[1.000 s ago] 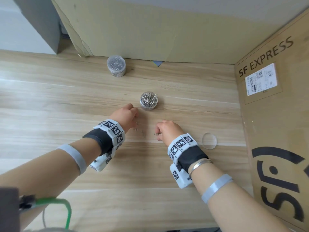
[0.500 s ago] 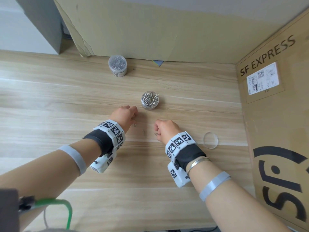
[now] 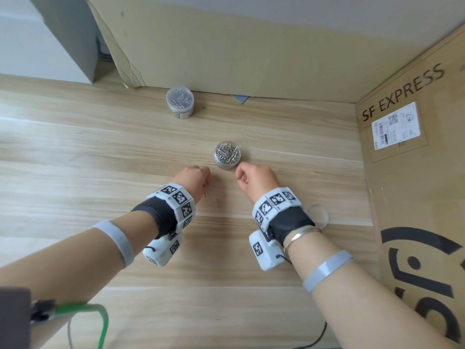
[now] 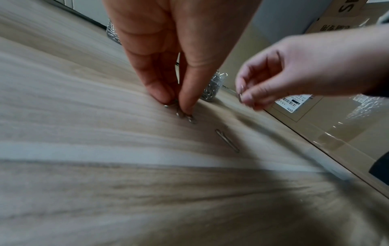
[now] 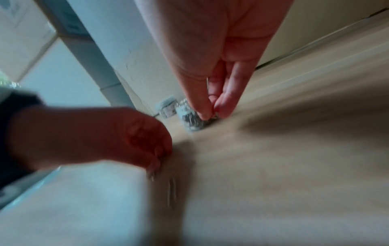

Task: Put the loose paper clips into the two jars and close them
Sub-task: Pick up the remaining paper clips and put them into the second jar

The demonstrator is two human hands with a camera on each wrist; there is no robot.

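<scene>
On the pale wood-grain table (image 3: 75, 152) a small clear plastic jar without its lid (image 3: 227, 155), heaped with silver wire paper clips, stands near the middle, and a second clear plastic jar with its lid on (image 3: 180, 102), also full of clips, stands farther back close to the creased cardboard sheet (image 3: 226, 46) leaning at the rear. The right hand (image 3: 254, 178) hangs just beside the open jar's near edge with its thumb and forefinger pinched together on a thin silver paper clip (image 4: 240, 97); the right wrist view is blurred, so how many clips it carries is hard to tell. The left hand (image 3: 193, 180) points its fingers down at the table, thumb and forefinger tips closing on a small cluster of loose silver clips (image 4: 185, 114) that lie on the wood beneath them. One more long silver clip (image 4: 227, 140) lies flat and apart, just nearer the person than that cluster. A round transparent lid (image 3: 318, 215) rests flat on the table to the right, partly hidden behind the right wristband and near the brown cardboard box printed SF EXPRESS (image 3: 415, 197) along the right side.
</scene>
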